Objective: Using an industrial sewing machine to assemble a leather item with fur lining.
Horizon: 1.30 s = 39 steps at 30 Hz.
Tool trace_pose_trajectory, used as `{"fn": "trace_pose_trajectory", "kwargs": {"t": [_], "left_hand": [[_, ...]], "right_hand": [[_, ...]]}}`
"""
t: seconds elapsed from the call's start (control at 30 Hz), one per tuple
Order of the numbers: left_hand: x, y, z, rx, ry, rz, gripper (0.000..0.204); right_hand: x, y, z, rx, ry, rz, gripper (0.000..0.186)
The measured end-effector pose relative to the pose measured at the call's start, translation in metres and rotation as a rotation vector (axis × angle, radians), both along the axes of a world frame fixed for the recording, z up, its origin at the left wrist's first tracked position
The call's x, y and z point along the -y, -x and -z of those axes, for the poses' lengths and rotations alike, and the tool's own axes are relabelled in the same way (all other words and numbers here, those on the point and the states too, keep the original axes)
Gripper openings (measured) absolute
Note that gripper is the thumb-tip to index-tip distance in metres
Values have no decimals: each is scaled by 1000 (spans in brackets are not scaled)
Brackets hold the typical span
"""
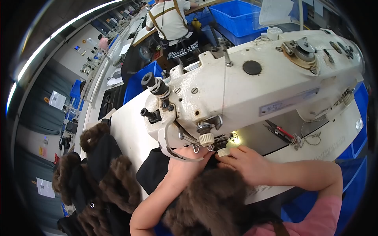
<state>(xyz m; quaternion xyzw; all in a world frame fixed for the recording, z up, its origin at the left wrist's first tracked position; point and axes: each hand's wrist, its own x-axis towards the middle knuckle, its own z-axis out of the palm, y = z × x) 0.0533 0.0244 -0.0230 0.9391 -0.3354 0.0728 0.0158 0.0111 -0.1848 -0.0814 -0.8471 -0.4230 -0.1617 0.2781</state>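
Observation:
A white sewing machine (236, 86) stands before me, its small lamp lit by the needle area. Under its head lies a black fabric piece (151, 169) with brown fur (212, 196) that hangs toward my body. My left hand (189, 159) is bent in close to the needle from the left, its fingers closed at the fabric and partly hidden by the machine's curved guard. Just right of the needle, my right hand (248, 163) pinches the fabric's edge with curled fingers. A small pale piece (224, 152) shows at its fingertips; I cannot tell what it is.
More black pieces with brown fur (118, 181) are heaped at the table's left edge. Red-handled thread snips (281, 131) lie under the machine arm. Blue bins (240, 17) stand behind and at the right. Another person (169, 21) sits farther off.

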Motion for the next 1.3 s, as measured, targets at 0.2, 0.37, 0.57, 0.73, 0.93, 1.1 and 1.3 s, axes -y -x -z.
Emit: {"fn": "trace_pose_trajectory", "kwargs": {"t": [0.2,0.37,0.57,0.73,0.93,1.1,1.3], "left_hand": [[-2,9,-27,-280,134,238,35],[-15,20,-83,-488,-94,357,47],[-18,2,-101,-1050,74,-109,39],[-21,-28,-74,-835,-212,-169,40],[-13,-34,-55,-920,-216,39,29],[-5,-52,-52,-1142,-225,72,27],[-27,-85,-55,-1510,-140,-350,54]], "right_hand": [[6,-6,11,84,-70,-103,23],[-9,60,-19,-670,-447,-43,37],[-40,117,-26,-643,-646,100,69],[-76,121,-28,-203,-645,99,58],[-64,85,-1,-1055,-1240,132,26],[-105,48,29,-1039,-1304,206,40],[-91,44,10,-1303,-1343,40,43]]}}
